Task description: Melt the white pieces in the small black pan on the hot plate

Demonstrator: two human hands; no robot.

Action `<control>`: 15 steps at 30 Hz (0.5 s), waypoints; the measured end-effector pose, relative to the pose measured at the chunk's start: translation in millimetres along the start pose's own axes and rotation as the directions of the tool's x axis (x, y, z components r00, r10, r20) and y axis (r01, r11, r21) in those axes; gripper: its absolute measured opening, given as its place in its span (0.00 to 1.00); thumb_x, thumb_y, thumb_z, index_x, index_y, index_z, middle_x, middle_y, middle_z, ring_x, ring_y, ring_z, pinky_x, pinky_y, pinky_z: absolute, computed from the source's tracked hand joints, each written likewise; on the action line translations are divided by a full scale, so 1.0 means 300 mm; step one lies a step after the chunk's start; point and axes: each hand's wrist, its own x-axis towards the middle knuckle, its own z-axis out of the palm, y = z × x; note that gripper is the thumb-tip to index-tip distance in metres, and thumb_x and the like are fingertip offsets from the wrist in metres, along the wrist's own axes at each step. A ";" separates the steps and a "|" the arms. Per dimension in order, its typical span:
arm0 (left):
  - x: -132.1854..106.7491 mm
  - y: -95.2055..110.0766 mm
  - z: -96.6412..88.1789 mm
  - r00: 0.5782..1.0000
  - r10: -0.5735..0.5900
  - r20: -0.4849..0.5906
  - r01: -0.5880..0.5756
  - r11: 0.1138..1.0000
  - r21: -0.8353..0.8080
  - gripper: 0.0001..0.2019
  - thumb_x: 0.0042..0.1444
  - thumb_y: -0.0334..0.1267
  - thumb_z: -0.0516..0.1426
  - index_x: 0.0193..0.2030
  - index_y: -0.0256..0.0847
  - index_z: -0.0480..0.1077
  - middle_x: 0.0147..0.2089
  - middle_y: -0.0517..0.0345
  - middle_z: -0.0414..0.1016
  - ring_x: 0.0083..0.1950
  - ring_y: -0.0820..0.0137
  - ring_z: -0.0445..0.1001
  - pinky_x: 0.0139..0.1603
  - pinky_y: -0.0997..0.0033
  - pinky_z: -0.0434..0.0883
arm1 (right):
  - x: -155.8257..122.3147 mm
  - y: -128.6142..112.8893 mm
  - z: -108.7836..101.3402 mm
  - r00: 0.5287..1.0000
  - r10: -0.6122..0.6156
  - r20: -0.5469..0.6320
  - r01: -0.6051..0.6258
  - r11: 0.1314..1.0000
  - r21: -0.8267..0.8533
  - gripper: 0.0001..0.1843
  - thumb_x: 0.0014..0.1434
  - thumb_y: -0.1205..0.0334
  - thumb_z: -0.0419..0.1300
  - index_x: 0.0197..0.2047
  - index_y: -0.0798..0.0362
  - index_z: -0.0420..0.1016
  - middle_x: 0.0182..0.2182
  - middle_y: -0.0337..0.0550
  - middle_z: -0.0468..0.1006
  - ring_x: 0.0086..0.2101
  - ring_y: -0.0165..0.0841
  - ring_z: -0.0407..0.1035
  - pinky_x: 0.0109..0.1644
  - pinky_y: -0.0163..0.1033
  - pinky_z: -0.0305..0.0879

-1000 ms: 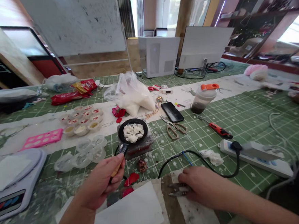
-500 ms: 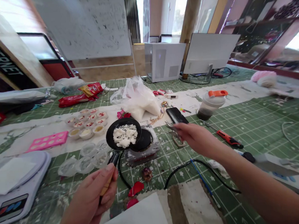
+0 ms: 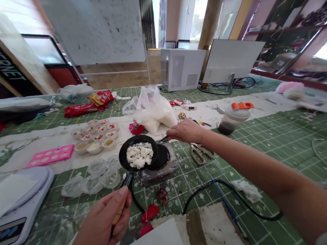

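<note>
Pan (image 3: 123, 157) of white chunks (image 3: 139, 156) held tilted over a hot plate (image 3: 162, 157), its handle clenched in the left hand (image 3: 103, 225); the right hand (image 3: 185, 131) seemingly pinches pliers (image 3: 163, 139) alongside; holding steady looks the need.

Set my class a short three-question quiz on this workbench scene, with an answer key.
1. What lies in the small black frying pan? A. white chunks B. red petals C. metal screws
2. True or false: the left hand holds the pan by its handle while the right hand reaches toward the pan.
3. Fill in the gap: the lid of the shaker bottle is ____.

Key: 1. A; 2. true; 3. orange
</note>
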 end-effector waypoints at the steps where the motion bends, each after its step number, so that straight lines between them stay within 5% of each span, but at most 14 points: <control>1: 0.001 0.001 0.004 1.000 -0.003 -0.005 0.003 1.000 0.002 0.18 0.43 0.54 0.54 0.21 0.39 0.61 0.11 0.69 0.50 0.12 0.85 0.40 0.10 0.85 0.41 | 0.002 0.006 -0.002 0.999 -0.033 0.000 0.033 0.999 0.001 0.22 0.59 0.47 0.38 0.40 0.48 0.67 0.31 0.40 0.72 0.31 0.28 0.63 0.27 0.34 0.41; 15: 0.009 -0.004 0.021 1.000 -0.026 -0.007 0.026 1.000 -0.005 0.18 0.44 0.54 0.54 0.22 0.38 0.61 0.11 0.69 0.51 0.12 0.86 0.41 0.10 0.84 0.41 | -0.078 0.048 0.056 0.996 -0.064 -0.068 0.076 0.981 0.179 0.22 0.59 0.48 0.39 0.40 0.48 0.68 0.30 0.38 0.74 0.29 0.27 0.63 0.31 0.32 0.46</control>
